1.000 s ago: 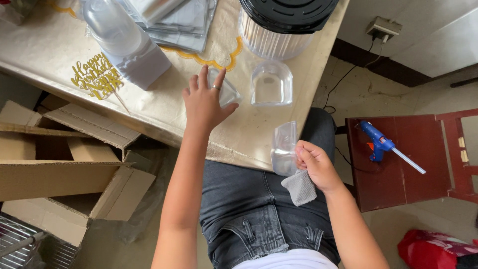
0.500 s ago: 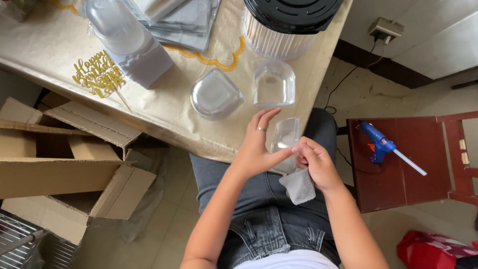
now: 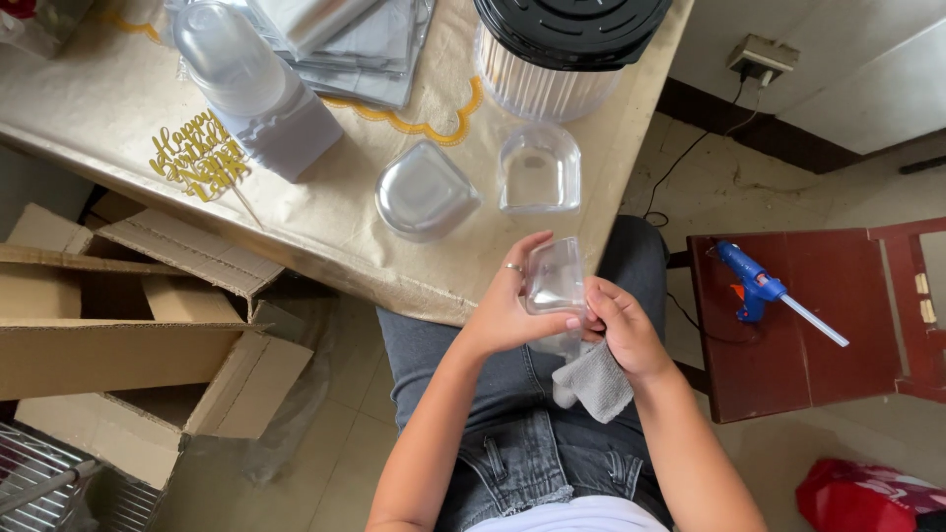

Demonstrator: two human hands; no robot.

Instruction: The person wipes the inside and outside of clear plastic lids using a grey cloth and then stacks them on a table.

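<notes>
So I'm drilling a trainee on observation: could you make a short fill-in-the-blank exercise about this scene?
1. Both hands hold a clear plastic container over the person's ____.
2. The right hand also grips a small grey ____.
3. The blue glue gun lies on a dark red wooden ____.
4. Two more clear plastic containers sit on the beige-covered table, below a ribbed tub with a ____ lid.

Missing words: lap; cloth; chair; black

I see a gold cursive cake-topper sign (image 3: 197,158) lying on the table's left part, beside a stack of clear plastic packaging (image 3: 258,84). Flattened brown cardboard boxes (image 3: 128,325) sit on the floor at the left. A red bag (image 3: 867,496) lies bottom right.
</notes>
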